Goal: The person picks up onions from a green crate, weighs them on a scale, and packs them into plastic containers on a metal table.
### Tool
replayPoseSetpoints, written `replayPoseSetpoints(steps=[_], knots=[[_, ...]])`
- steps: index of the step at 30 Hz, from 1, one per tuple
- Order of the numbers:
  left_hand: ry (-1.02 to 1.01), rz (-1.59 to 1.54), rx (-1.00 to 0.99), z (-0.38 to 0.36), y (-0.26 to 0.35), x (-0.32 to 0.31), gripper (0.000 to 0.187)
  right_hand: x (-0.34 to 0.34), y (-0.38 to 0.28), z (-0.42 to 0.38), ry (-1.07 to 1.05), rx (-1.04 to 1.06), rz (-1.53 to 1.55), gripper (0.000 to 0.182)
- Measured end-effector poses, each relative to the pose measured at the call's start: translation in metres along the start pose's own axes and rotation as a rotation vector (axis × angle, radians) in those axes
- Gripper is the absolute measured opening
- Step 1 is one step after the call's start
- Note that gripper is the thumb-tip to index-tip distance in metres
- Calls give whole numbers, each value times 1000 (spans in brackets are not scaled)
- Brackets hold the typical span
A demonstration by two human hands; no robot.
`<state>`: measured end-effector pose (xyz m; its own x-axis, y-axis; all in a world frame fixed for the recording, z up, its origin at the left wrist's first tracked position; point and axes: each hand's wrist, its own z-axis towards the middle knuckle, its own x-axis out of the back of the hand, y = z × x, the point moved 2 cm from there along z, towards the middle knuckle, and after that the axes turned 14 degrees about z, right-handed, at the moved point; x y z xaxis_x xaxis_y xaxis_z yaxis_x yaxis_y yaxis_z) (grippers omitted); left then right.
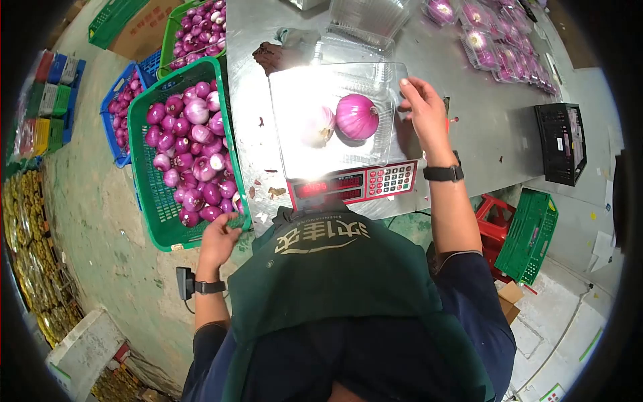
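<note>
Two red onions rest in a clear plastic tray on the weighing scale (335,191), whose red display is lit. The right-hand onion (357,116) is deep purple; the left-hand onion (317,126) is washed out by glare. Beside the tray's right edge is my right hand (420,107), fingers apart and slightly curled, holding nothing. My left hand (220,240) hangs by the near right corner of a green crate (179,240) full of red onions (201,134), its fingers loosely bent and empty.
Stacked clear trays (367,21) stand behind the scale, near brown scraps (269,57). Packed onions (479,50) lie at the back right of the metal table (479,127). A black crate (561,143) sits at the right. Blue crates (114,157) of onions stand left.
</note>
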<state>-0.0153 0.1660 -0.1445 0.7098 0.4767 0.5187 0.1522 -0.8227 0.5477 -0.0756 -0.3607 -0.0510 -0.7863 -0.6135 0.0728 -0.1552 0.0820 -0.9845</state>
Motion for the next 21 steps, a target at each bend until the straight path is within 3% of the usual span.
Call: replayPoseSetpoints(steps=[1, 2, 4, 6, 8, 10, 12, 13, 15, 17, 18, 20, 21], knots=[[57, -68, -140, 0, 11, -7, 38, -6, -1, 5, 3, 4, 3, 56], [58, -67, -150, 1, 21, -10, 38, -13, -3, 9, -14, -48, 50, 61], [9, -71, -247, -3, 90, -5, 49, -20, -4, 17, -16, -69, 103, 66], [-144, -451, -235, 5, 129, -10, 54, -16, 4, 32, -103, -138, 293, 68], [-305, -685, -244, 6, 174, -16, 55, -17, -22, 10, -162, -41, 126, 70], [-402, -835, -332, 13, 198, -24, 45, -2, -17, -19, -250, 488, -278, 72], [-416, -850, -382, 18, 207, -26, 37, 12, -41, -67, -405, 619, -564, 78], [-396, -863, -367, 14, 215, -24, 23, 22, -40, -83, -482, 528, -632, 84], [-370, -886, -304, 25, 212, -30, 17, 32, -38, -104, -543, 432, -692, 90], [-278, -890, -203, 34, 216, -36, 9, 31, -33, -117, -631, -83, -123, 96], [-284, -881, -215, 37, 220, -37, 9, 26, -28, -122, -619, -73, -118, 96], [-261, -886, -222, 43, 222, -37, 8, 17, -11, -127, -358, -254, 46, 96], [-260, -894, -212, 45, 225, -37, 9, 15, -14, -131, -345, -348, 53, 89]])
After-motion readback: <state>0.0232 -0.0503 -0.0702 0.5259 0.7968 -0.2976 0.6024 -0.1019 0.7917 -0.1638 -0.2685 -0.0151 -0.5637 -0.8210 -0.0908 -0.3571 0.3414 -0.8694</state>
